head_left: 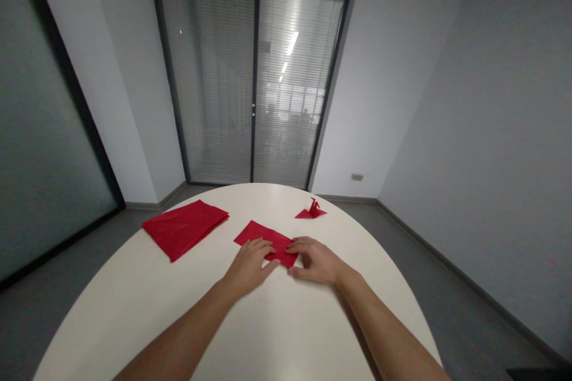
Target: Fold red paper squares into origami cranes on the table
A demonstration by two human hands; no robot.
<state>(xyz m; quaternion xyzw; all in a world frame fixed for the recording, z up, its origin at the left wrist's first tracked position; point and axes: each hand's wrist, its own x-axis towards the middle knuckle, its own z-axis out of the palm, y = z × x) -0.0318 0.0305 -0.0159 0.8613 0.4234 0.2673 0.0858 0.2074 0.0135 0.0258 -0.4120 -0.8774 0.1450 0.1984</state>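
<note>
A folded piece of red paper (263, 234) lies flat on the white table in front of me, its long side running from upper left to lower right. My left hand (251, 261) rests on its near edge, fingers stretched over the paper and thumb apart. Over the paper's right end is my right hand (315, 259), with its fingertips on the surface and its thumb by the near corner. A gap shows between that thumb and the fingers. Beyond my right hand stands a red origami crane (314, 209) with its wings spread.
A stack of red paper sheets (185, 229) sits at the table's left side. The round white table (268, 333) has a curved edge all around. Behind it are a glass door with blinds (214, 83) and grey walls.
</note>
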